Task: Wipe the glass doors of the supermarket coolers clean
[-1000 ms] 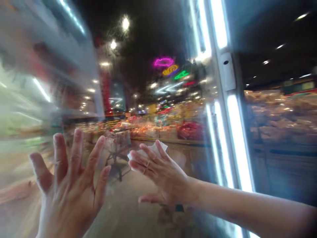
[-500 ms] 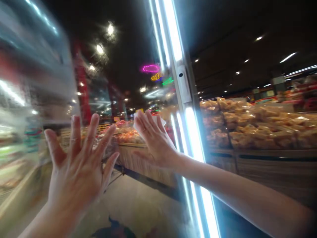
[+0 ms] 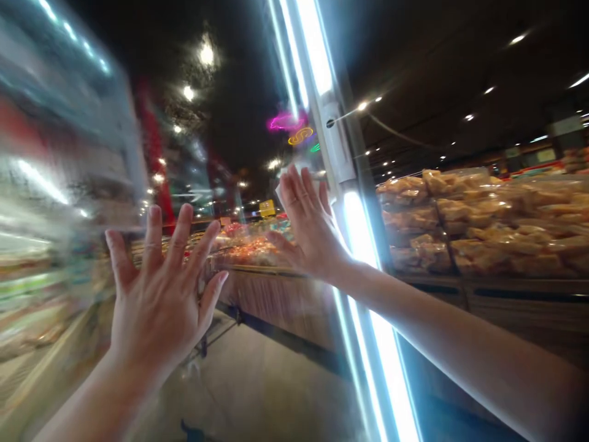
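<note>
My left hand point(image 3: 159, 301) is spread, palm forward against a clear glass pane point(image 3: 188, 116), and holds nothing. To its right, my right hand point(image 3: 313, 227) lies flat over a white cloth point(image 3: 278, 191), pressing it to the glass. Only the cloth's edges show around the fingers; whether it is paper or fabric I cannot tell. Right beside that hand runs a bright upright light strip point(image 3: 361, 230) with a pale metal fitting point(image 3: 338, 141) in its middle. My right forearm crosses in front of the strip.
Bagged yellowish goods point(image 3: 501, 227) are stacked on a shelf at the right. Beyond the glass stands a wood-fronted produce counter point(image 3: 280, 294) over a pale floor point(image 3: 257, 374). Neon signs point(image 3: 300, 136) glow above. Blurred lit shelves point(image 3: 27, 288) line the left.
My right hand has moved up and slightly right over the glass with the cloth. My left hand, still spread, appears a little further right in view.
</note>
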The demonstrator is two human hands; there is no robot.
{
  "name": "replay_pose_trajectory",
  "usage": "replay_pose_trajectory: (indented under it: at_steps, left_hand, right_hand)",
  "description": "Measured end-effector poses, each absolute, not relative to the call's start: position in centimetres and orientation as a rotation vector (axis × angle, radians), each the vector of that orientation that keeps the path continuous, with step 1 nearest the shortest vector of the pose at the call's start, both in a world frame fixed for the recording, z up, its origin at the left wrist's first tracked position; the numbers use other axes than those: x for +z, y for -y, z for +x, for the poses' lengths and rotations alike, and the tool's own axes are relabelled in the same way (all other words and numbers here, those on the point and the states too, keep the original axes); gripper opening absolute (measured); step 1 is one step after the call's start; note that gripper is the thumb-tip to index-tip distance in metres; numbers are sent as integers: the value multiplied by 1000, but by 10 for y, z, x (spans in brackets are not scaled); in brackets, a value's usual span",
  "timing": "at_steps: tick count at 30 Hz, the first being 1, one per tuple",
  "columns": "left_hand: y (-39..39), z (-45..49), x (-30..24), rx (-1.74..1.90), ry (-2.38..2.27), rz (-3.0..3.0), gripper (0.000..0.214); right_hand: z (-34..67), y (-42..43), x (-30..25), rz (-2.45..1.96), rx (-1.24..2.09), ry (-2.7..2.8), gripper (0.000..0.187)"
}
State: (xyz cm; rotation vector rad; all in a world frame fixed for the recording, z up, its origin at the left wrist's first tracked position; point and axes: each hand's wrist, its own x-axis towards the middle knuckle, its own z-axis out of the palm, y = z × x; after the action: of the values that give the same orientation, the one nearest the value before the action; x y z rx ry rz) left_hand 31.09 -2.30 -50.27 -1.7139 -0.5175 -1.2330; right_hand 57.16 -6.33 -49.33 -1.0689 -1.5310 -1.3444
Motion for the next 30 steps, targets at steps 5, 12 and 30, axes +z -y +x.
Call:
replay_pose_trajectory:
  at_steps: [5, 12, 30]
  left_hand:
    - [19, 307, -503, -1206, 481, -1742, 77]
    - [17, 265, -551, -1147, 447, -1781, 71]
    - [9, 240, -606, -1132, 481, -1855, 73]
  right_hand:
    - [530, 62, -531, -871, -1379, 1957, 107]
    - [513, 54, -504, -1016, -1362, 1648, 100]
    - [503, 50, -603, -893, -1521, 2019, 98]
